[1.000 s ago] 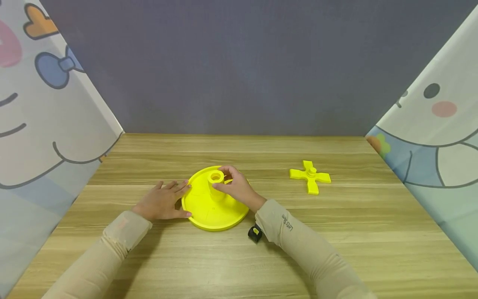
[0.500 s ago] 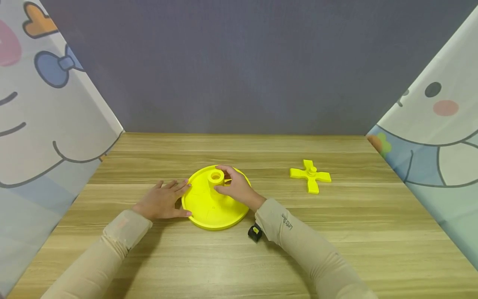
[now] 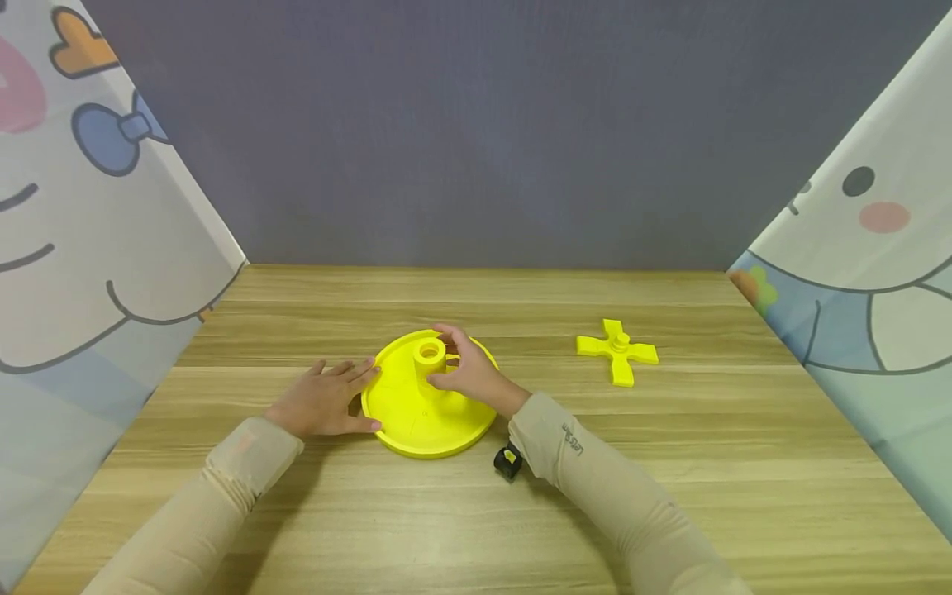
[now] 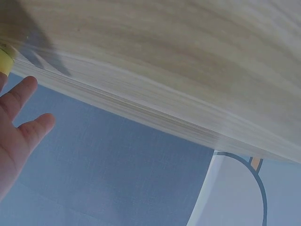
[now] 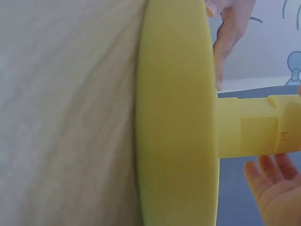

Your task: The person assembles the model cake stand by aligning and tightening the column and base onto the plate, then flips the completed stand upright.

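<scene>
A round yellow base (image 3: 409,426) with a low rim lies on the table, and a yellow hollow post (image 3: 426,364) stands upright at its middle. My left hand (image 3: 323,402) rests its spread fingers and thumb against the base's left rim. From the right, my right hand (image 3: 476,376) curls round the post, thumb in front and index finger behind. The right wrist view shows the post (image 5: 258,127) side-on with a small raised mark, fingertips right at its side. In the left wrist view, fingers of the left hand (image 4: 11,146) show straight beside a yellow edge.
A yellow four-armed cross piece (image 3: 619,353) with a short peg lies right of the base on the wooden table (image 3: 416,529). A small black device (image 3: 508,464) sits under the right cuff. A grey panel (image 3: 476,132) stands behind, with patterned cloth on both sides.
The right thumb has slid slightly down the post's front, and the index finger has shifted at the back. The left hand and the base stay in place.
</scene>
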### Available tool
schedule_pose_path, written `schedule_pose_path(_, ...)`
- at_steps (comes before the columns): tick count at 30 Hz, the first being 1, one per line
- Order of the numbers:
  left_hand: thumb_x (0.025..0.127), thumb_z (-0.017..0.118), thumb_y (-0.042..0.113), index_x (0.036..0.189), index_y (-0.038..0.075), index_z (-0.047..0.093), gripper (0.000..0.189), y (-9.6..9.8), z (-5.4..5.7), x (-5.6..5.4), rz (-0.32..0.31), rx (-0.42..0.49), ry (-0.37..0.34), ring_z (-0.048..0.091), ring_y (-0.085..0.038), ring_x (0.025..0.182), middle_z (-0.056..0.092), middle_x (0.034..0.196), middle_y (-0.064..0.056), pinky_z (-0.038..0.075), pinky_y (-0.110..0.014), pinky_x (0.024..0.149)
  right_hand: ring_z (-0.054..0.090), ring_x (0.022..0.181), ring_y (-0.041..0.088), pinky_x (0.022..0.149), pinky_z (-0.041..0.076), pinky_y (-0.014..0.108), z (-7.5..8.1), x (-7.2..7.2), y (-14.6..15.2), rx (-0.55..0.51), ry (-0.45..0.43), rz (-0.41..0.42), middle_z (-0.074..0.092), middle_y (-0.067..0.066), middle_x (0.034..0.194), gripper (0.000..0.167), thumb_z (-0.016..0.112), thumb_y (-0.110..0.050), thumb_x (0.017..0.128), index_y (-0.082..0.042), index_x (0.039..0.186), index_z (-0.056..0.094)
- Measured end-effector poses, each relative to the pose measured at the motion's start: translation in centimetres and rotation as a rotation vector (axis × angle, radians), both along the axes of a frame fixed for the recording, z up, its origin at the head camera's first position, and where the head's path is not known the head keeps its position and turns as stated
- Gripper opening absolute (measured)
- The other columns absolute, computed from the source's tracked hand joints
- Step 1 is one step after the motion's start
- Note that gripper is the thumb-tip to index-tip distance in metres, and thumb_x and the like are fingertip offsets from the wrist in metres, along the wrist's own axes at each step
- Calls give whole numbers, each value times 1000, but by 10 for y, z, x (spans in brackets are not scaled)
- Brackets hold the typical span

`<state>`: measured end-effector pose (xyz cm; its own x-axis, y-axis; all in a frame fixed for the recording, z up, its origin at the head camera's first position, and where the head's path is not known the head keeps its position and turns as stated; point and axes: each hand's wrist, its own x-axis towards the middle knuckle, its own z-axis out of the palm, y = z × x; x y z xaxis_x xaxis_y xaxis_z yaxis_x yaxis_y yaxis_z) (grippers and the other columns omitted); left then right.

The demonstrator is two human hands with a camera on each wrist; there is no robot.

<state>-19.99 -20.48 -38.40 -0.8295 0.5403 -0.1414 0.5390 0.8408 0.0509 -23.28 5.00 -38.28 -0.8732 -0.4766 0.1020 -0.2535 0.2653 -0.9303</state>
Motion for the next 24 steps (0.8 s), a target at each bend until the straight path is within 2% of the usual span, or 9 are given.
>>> schedule_pose_path(3, 84, 52, 68, 144, 2, 42, 90, 0, 0, 0, -4, -4, 10, 44, -45, 127, 38, 148, -17, 29, -68, 100, 52, 116, 34, 100, 44, 39, 1, -1, 2, -9, 14, 38, 48, 21, 127, 71, 67, 8, 80, 3, 144, 34)
schedule_pose_path(7, 85, 51, 69, 144, 2, 41, 90, 0, 0, -1, -4, -10, 10, 43, -44, 127, 39, 148, -17, 29, -68, 100, 53, 113, 33, 93, 49, 33, 3, -1, 2, 10, 1, 41, 49, 20, 127, 65, 66, 8, 82, 2, 141, 41)
schedule_pose_path(13, 85, 51, 69, 144, 2, 41, 91, 0, -1, -1, -3, -9, 5, 43, -44, 127, 38, 148, -17, 28, -68, 100, 54, 109, 31, 83, 52, 28, 4, 0, 1, 55, -1, -11, 51, 17, 128, 61, 71, 3, 82, -1, 138, 48)
schedule_pose_path(20, 85, 51, 69, 144, 2, 41, 90, 0, -1, 0, -8, -10, 14, 44, -45, 127, 39, 148, -17, 29, -68, 100, 55, 105, 31, 82, 52, 29, 6, 2, -5, 110, 18, -83, 54, 14, 125, 62, 76, -2, 79, -3, 136, 50)
schedule_pose_path(24, 84, 50, 70, 144, 2, 41, 91, 1, -1, 0, -6, -12, 13, 43, -44, 127, 38, 148, -17, 29, -68, 100, 55, 107, 30, 83, 52, 29, 6, 2, -5, 118, 30, -84, 53, 13, 128, 62, 76, -3, 79, -3, 135, 50)
